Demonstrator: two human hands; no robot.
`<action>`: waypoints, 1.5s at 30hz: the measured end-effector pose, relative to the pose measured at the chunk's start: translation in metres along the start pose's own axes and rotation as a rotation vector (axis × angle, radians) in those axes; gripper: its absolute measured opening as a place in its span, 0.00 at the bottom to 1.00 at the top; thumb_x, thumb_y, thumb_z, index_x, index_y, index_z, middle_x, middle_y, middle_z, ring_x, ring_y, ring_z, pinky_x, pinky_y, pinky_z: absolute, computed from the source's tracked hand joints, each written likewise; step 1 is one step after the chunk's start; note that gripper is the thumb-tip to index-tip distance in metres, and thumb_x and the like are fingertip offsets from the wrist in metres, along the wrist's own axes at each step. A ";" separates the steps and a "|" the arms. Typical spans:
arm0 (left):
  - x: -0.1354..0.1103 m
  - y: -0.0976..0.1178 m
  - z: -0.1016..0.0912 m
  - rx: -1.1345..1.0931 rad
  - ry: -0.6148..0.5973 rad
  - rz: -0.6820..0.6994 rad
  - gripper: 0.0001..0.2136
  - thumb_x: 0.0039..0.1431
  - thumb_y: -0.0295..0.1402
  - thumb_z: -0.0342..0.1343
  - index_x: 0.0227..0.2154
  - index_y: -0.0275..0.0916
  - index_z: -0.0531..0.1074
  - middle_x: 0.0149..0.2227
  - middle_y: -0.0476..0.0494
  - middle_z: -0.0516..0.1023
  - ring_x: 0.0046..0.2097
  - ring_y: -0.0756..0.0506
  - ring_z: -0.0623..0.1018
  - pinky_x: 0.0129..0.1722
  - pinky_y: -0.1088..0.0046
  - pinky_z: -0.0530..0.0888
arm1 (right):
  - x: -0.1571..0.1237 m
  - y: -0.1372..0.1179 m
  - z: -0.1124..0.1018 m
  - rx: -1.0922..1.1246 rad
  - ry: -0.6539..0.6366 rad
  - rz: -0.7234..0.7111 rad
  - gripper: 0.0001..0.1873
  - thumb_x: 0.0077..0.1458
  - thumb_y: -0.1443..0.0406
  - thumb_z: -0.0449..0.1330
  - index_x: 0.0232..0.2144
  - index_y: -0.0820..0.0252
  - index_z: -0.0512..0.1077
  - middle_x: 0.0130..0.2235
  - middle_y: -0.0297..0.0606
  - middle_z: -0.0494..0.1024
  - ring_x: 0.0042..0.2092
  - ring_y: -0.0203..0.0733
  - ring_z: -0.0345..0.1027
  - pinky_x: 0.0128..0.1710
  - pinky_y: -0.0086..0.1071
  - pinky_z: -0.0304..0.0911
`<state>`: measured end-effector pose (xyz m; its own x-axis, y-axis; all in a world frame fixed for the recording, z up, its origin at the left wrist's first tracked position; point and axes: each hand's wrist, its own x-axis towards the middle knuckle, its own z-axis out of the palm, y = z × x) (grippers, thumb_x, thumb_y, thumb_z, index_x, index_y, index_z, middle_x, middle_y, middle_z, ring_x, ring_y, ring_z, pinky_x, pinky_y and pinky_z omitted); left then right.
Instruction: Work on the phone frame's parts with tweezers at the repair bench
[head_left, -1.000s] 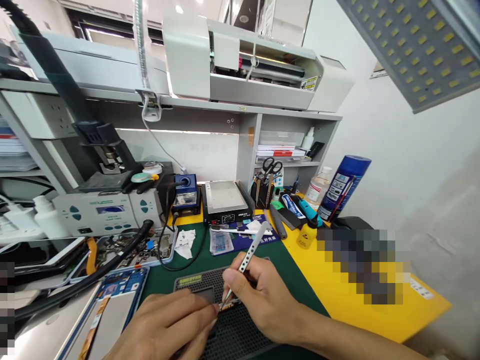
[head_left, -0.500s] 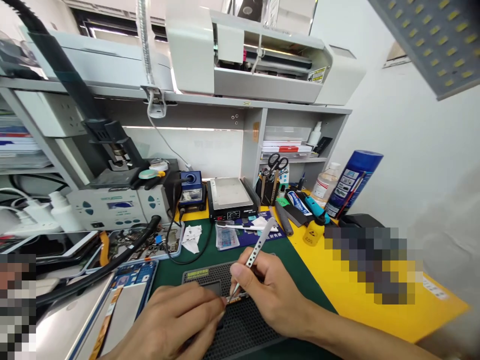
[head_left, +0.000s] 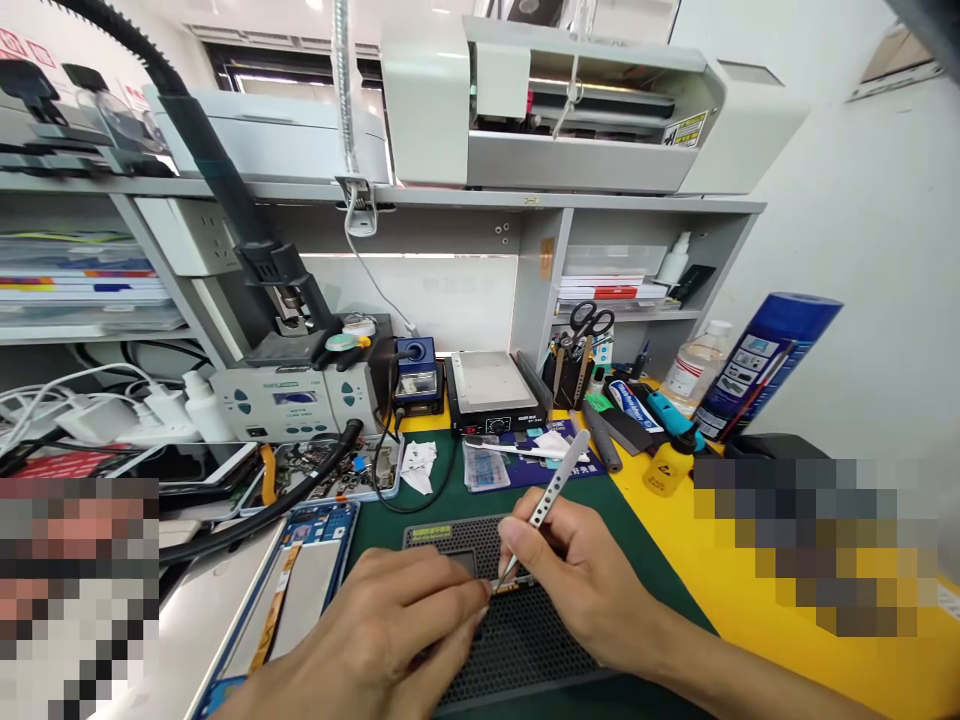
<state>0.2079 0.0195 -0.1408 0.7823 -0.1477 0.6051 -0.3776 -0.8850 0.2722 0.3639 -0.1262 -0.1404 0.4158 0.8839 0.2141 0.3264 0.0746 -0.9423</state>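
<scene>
My right hand (head_left: 581, 590) pinches perforated metal tweezers (head_left: 551, 495), their tip down on a small orange-brown part (head_left: 508, 586) lying on a black perforated mat (head_left: 517, 640). My left hand (head_left: 382, 640) lies beside it with its fingertips pressed together on the same small part. The mat rests on a green work mat (head_left: 397, 520). An opened blue phone (head_left: 289, 600) with a bare back and an orange flex strip sits just left of my left hand.
A black hose (head_left: 300, 490) crosses a parts tray (head_left: 330, 470) at the left. Behind stand a grey rework station (head_left: 292, 400), a blue soldering stand (head_left: 416, 370), a hot plate (head_left: 491, 390), a scissors holder (head_left: 574, 365), a blue spray can (head_left: 765, 360) and a yellow bottle (head_left: 664, 470).
The view has swung left and slightly up, so everything shifts right in the picture. Both hands stay together on the small part with the tweezers.
</scene>
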 end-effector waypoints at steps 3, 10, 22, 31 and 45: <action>0.001 0.000 -0.001 0.005 0.008 0.001 0.08 0.64 0.22 0.54 0.39 0.38 0.77 0.30 0.45 0.81 0.31 0.47 0.82 0.31 0.74 0.76 | 0.000 -0.001 0.000 -0.023 -0.004 -0.023 0.20 0.69 0.52 0.52 0.28 0.58 0.65 0.28 0.31 0.65 0.31 0.38 0.58 0.32 0.32 0.57; -0.002 -0.001 0.002 0.021 0.006 -0.033 0.08 0.63 0.22 0.55 0.41 0.39 0.75 0.33 0.46 0.82 0.32 0.47 0.81 0.32 0.73 0.76 | 0.003 -0.005 -0.004 0.069 0.024 -0.031 0.21 0.68 0.51 0.54 0.28 0.59 0.68 0.26 0.30 0.67 0.28 0.36 0.60 0.31 0.31 0.59; -0.001 -0.012 -0.007 -0.153 0.314 -0.546 0.05 0.64 0.37 0.59 0.37 0.45 0.79 0.34 0.51 0.85 0.33 0.49 0.82 0.33 0.80 0.75 | 0.031 0.013 -0.042 0.017 0.536 -0.067 0.24 0.62 0.44 0.59 0.37 0.59 0.77 0.24 0.32 0.70 0.26 0.38 0.61 0.26 0.32 0.56; 0.002 -0.005 0.000 -0.370 0.418 -0.677 0.13 0.61 0.45 0.59 0.37 0.40 0.78 0.31 0.47 0.83 0.32 0.43 0.81 0.35 0.72 0.76 | 0.035 0.002 -0.008 0.296 0.388 0.053 0.26 0.56 0.42 0.63 0.41 0.58 0.77 0.45 0.46 0.82 0.47 0.51 0.77 0.40 0.38 0.74; 0.005 -0.002 0.008 -0.398 0.382 -0.724 0.16 0.64 0.48 0.55 0.41 0.41 0.78 0.37 0.38 0.82 0.39 0.36 0.79 0.39 0.64 0.70 | 0.062 -0.010 0.042 0.441 0.479 0.152 0.27 0.42 0.52 0.74 0.43 0.54 0.73 0.54 0.47 0.77 0.55 0.61 0.71 0.41 0.41 0.73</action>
<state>0.2164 0.0169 -0.1442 0.7039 0.6042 0.3734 -0.0566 -0.4762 0.8775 0.3507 -0.0533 -0.1280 0.7941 0.6043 0.0653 -0.1010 0.2371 -0.9662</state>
